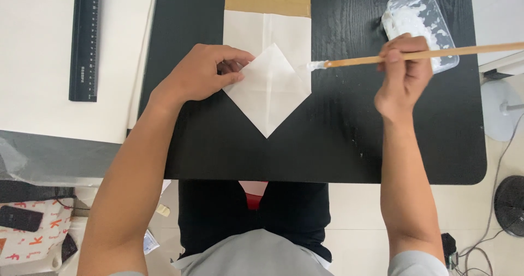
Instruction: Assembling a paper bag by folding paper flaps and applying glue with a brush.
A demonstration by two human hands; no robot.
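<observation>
One black table carries one white paper sheet folded to a near-pointing tip, bare tabletop open on both sides and toward the near edge. One clear tray of white paste stands far right; one black ruler lies far left. Left hand presses the fold's left edge, fingers bent. Right hand grips one wooden brush, its tip at the sheet's right edge.
</observation>
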